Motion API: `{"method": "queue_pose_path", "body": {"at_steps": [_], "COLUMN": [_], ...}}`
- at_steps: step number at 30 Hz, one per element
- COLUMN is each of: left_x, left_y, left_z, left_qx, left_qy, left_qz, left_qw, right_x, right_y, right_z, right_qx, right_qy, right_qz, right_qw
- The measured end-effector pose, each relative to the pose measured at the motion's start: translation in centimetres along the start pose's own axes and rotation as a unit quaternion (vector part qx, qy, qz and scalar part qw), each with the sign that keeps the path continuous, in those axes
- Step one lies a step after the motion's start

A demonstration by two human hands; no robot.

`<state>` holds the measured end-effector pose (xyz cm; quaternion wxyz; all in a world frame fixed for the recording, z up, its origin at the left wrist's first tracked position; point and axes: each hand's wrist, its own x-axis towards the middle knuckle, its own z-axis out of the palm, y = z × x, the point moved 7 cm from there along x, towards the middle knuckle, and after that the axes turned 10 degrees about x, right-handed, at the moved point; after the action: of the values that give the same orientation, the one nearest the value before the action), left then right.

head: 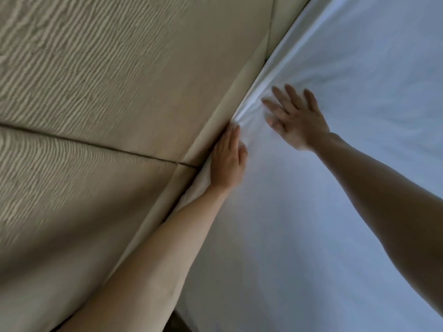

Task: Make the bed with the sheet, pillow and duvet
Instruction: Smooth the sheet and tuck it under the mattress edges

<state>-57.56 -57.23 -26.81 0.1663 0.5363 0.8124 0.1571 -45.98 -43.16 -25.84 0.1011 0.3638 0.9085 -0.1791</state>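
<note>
The white sheet (335, 164) covers the bed – its edge bunches against the beige padded headboard (107, 92). The left hand (227, 161) presses flat there, fingers straight; the right hand (294, 118) rests spread wide just beside.

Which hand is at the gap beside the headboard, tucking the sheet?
The left hand, its fingers running along the headboard edge. The right hand lies spread flat on the sheet, farther in.

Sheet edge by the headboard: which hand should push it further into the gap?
Left, probably. The left hand already lies along the seam where the sheet meets the headboard, fingertips at the bunched folds. The right hand is spread flat on the sheet, away from the gap.
</note>
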Motion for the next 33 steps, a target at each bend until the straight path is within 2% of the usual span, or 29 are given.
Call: {"method": "queue_pose_path", "body": {"at_steps": [5,16,21,23,27,29,33], "left_x": [1.5,1.9,1.8,2.1,2.0,1.2,-4.7], "left_y": [-1.0,-1.7,-0.5,-1.0,-2.7,-3.3,-4.0], "left_z": [0.1,1.2,1.0,0.8,1.2,0.6,-0.8], "left_qx": [-0.024,-0.028,0.013,-0.017,-0.05,-0.04,0.024], "left_qy": [-0.034,-0.037,-0.027,-0.043,-0.121,-0.124,-0.099], "left_qz": [-0.011,0.005,0.138,0.095,-0.078,-0.105,-0.107], "left_qw": [0.999,0.999,0.99,0.994,0.988,0.986,0.989], "right_x": [3.3,9.4,7.6,6.1,2.3,0.0,-6.3], "right_y": [0.6,-0.4,-0.4,-0.6,-1.5,-2.1,-4.1], "right_z": [-0.8,-1.7,-1.5,-0.8,0.1,0.8,3.1], "right_qx": [-0.033,-0.076,-0.036,-0.028,0.014,0.04,0.08], "right_qy": [0.007,-0.016,0.019,0.012,0.034,0.067,0.134], "right_qz": [-0.034,-0.038,-0.034,-0.028,-0.008,0.017,0.067], "right_qw": [0.999,0.996,0.999,0.999,0.999,0.997,0.986]}}
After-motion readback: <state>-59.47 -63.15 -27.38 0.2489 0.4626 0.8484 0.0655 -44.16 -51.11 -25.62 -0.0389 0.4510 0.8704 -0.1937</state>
